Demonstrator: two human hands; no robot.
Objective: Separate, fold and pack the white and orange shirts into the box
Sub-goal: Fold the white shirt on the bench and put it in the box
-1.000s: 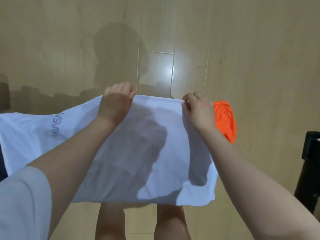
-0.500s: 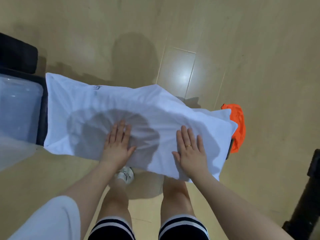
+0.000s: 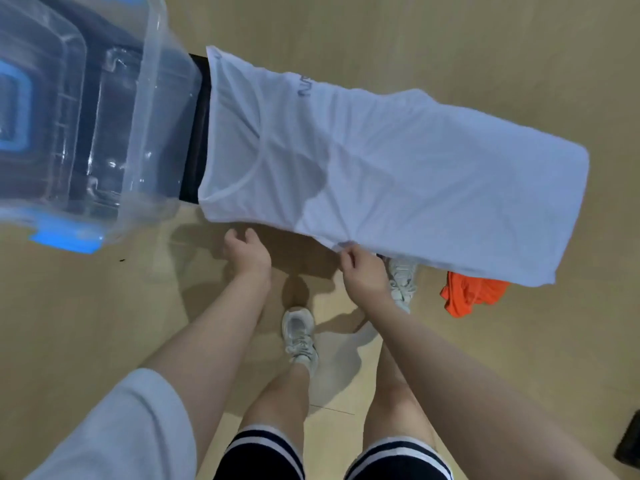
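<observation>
The white shirt (image 3: 398,168) lies spread flat over a narrow black surface (image 3: 199,133), folded lengthwise, collar end toward the box. My right hand (image 3: 362,271) pinches its near edge at the middle. My left hand (image 3: 246,252) hovers just below the near edge with fingers apart and nothing in it. The orange shirt (image 3: 471,296) lies crumpled under the white shirt's right end, mostly hidden. The clear plastic box (image 3: 97,126) with blue latches stands at the left, right beside the shirt's collar end.
Light wooden floor all around. My legs and white sneakers (image 3: 299,336) stand below the shirt's near edge. A dark object (image 3: 628,445) sits at the right edge of the floor.
Both palms were pressing flat on the white shirt; now they have drawn back to its near edge, the right one pinching it. The view has swung left, showing the clear box.
</observation>
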